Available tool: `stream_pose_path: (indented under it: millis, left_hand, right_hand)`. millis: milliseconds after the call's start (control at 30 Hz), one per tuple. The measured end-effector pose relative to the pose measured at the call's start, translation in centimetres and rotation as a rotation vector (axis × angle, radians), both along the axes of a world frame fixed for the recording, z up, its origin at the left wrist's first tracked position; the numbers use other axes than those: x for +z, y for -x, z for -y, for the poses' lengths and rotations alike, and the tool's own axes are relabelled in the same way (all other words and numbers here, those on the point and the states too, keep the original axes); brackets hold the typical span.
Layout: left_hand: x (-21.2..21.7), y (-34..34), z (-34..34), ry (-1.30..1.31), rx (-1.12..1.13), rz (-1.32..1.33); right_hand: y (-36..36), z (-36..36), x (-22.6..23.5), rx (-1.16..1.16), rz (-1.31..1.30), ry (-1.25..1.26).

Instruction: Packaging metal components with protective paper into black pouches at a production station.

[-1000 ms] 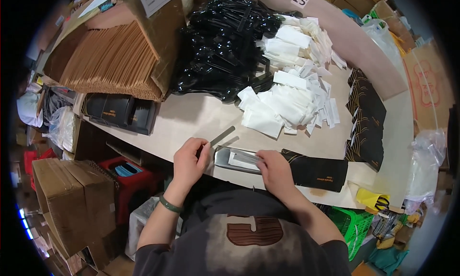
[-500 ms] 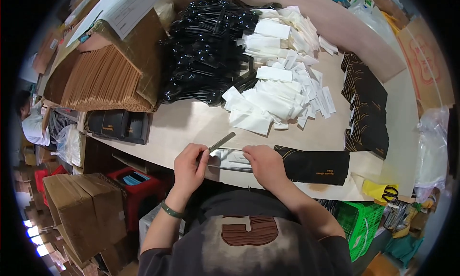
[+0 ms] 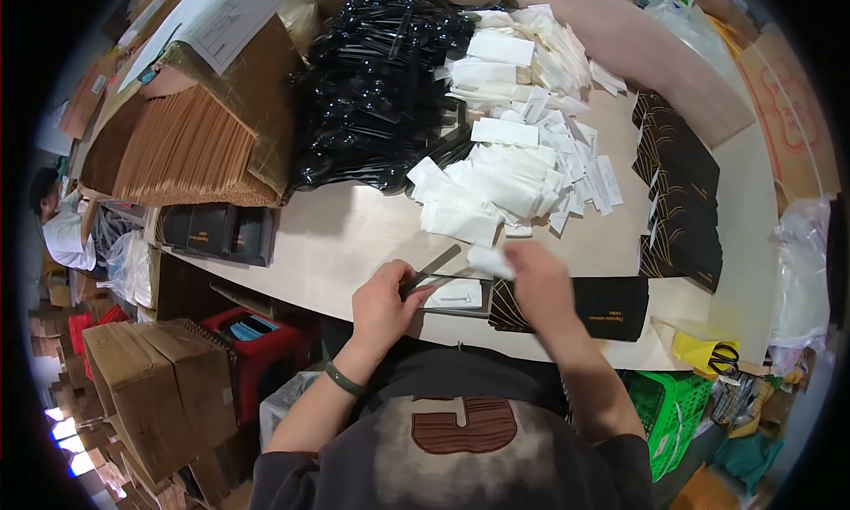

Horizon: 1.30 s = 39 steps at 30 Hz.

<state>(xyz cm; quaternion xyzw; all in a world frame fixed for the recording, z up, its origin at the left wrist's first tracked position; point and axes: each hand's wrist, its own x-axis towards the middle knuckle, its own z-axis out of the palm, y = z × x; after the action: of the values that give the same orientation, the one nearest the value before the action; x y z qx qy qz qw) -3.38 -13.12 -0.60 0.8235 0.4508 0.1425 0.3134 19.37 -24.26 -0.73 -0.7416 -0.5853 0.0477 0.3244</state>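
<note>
head-worn fisheye, looking down

1. Passable: bare worktop (image 3: 332, 235) between the open carton (image 3: 266, 94) and the left hand (image 3: 385, 299).
2. Passable: lane between the heaped white packets (image 3: 496, 181) and the black sleeve row (image 3: 682, 196) at right.
3. Obstructed: far side, black plastic cutlery (image 3: 372, 94) against the packets.
4. Obstructed: front edge, black sleeve stack (image 3: 615, 305), right hand (image 3: 544, 282) above.
</note>
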Motion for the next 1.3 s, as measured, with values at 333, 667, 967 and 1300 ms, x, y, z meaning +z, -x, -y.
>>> stream_pose_path:
  millis: [333,667,967,1300]
  left_hand:
    - [3.0,1.4,-2.7,-0.162,-0.377,0.016]
    - [10.9,3.6,-15.7,-0.495,0.018,0.05]
    - [7.9,14.3,-31.3,-0.677,-0.082,-0.465]
    - [4.9,15.3,-19.2,-0.236,0.535,0.644]
  right_hand:
    - [1.8,3.6,0.3,0.279,-0.098,0.055]
    - [1.7,3.6,0.0,0.277,-0.013,0.005]
    - [0.2,3.5,1.4,-0.043,0.085,0.061]
    - [2.8,4.4,-0.4,0.544,0.195,0.052]
